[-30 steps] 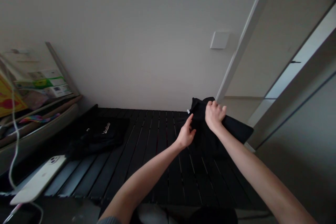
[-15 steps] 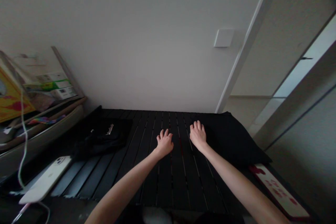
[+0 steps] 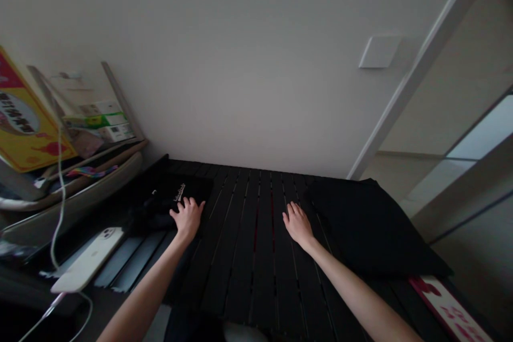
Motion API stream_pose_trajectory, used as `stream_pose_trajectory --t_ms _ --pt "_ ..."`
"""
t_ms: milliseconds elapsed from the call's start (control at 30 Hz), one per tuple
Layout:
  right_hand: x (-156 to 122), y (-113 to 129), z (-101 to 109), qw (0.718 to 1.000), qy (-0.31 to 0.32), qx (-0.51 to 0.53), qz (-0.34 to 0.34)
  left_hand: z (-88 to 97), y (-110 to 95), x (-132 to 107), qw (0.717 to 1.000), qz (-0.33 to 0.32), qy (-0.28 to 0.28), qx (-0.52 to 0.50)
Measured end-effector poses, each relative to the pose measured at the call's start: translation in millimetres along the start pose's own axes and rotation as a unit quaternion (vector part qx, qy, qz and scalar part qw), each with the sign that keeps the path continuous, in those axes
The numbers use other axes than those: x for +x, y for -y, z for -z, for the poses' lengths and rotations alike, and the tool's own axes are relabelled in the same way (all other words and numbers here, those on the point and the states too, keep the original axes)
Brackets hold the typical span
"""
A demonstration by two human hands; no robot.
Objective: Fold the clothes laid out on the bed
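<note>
My left hand (image 3: 188, 217), fingers spread, is at the near edge of a black folded cloth item (image 3: 200, 187) with white lettering. Whether the fingertips press on it or hover just above, I cannot tell. My right hand (image 3: 298, 222) is palm down over the middle of a black slatted table (image 3: 240, 256), its fingers stretched out and holding nothing. To the right of that hand lies a flat black cloth (image 3: 360, 224), a short gap away.
A white phone (image 3: 88, 259) with a cable plugged in lies at the left edge. Beyond it stand a cluttered shelf rack (image 3: 120, 171) and a yellow box (image 3: 30, 128). A red-and-white printed box (image 3: 449, 304) sits front right. The wall (image 3: 240, 91) closes the far side.
My left hand has moved left from the middle slats to the lettered black cloth item. My right hand stays over the slats, a little lower. The view has turned slightly left.
</note>
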State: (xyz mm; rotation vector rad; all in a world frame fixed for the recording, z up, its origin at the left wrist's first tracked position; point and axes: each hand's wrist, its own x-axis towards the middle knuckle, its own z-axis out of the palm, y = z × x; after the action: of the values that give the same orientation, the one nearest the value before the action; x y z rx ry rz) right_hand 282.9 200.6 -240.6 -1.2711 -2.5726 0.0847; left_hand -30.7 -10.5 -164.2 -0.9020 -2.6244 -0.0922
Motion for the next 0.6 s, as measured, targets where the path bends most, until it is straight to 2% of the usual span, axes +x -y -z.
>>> stream_pose_trajectory --t_ms 133,267,333,400,467,500,533,600 --pt "-1.7 -1.1 -1.0 1.000 -0.010 0.015 0.001 1.0 1.2 14.2 0.999 0.032 0.005 -0.035" --pt "-5.5 0.6 0.3 1.000 -0.025 0.018 0.004 5.6 8.3 34.9 0.995 0.040 0.080 -0.038" --pt "-6.5 1.3 0.3 0.999 -0.034 0.024 0.006 15.0 8.7 41.3 0.993 0.046 0.099 -0.052" --pt "-6.4 1.5 -0.7 0.999 -0.045 0.030 0.008 33.5 2.3 40.7 0.993 0.027 0.073 -0.086" --pt "-5.7 1.0 -2.2 0.998 -0.057 0.036 0.008 61.6 -12.1 33.5 0.984 -0.046 0.034 -0.168" --pt "-5.4 0.5 -2.9 0.997 -0.065 0.042 0.005 78.1 -21.8 28.3 0.967 -0.102 0.023 -0.233" --pt "-5.3 -0.1 -3.2 0.996 -0.074 0.050 0.002 94.9 -32.5 23.0 0.936 -0.152 0.026 -0.316" --pt "-6.4 -1.2 -2.8 0.992 -0.092 0.087 0.002 124.8 -54.9 14.1 0.875 -0.192 0.033 -0.443"
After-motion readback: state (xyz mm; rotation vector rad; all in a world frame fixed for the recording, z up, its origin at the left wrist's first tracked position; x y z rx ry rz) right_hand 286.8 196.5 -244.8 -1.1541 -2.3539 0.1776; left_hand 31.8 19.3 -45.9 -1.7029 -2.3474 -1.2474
